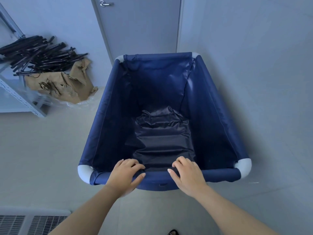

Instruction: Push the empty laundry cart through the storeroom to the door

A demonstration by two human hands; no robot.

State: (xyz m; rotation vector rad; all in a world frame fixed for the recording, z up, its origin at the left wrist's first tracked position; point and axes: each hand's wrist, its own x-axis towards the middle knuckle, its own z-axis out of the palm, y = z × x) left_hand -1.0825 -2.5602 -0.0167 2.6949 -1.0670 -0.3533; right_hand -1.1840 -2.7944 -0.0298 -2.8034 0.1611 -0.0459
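Observation:
A blue fabric laundry cart (218, 175) with white corner joints fills the middle of the view. Nothing but dark lining lies inside it. My left hand (126, 173) grips the near rim bar left of centre. My right hand (187, 175) grips the same bar right of centre. The cart's far rim sits close in front of a grey door (140, 26), which is shut and has a lever handle (105, 3) at the top left.
A metal shelf rack (20, 97) stands at the left, with a pile of black rods (39, 55) and torn brown paper (67, 83) beside it. A wall (254, 48) runs close along the cart's right side. A floor vent grille (32, 224) lies at the bottom left.

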